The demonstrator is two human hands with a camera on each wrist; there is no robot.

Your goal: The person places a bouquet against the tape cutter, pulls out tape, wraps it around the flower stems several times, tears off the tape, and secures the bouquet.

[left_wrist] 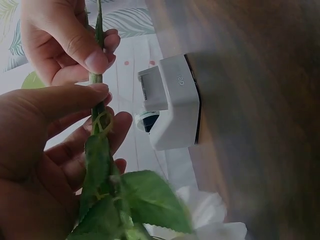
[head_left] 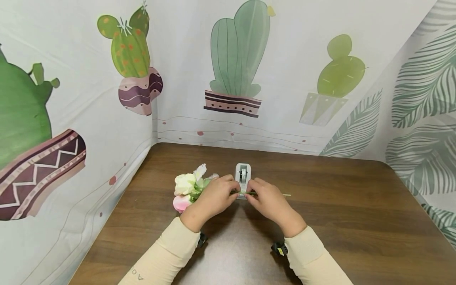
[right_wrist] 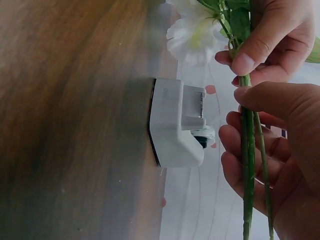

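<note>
Both hands, left hand (head_left: 215, 197) & right hand (head_left: 268, 200), pinch the thin flower stems (right_wrist: 247, 165) by the tape dispenser (head_left: 243, 176): light, bendy, petals prob. fragile, so hold mid-stem.

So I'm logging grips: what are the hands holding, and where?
Both pinch the flower stems: left hand near the leaves, right hand farther along.
</note>
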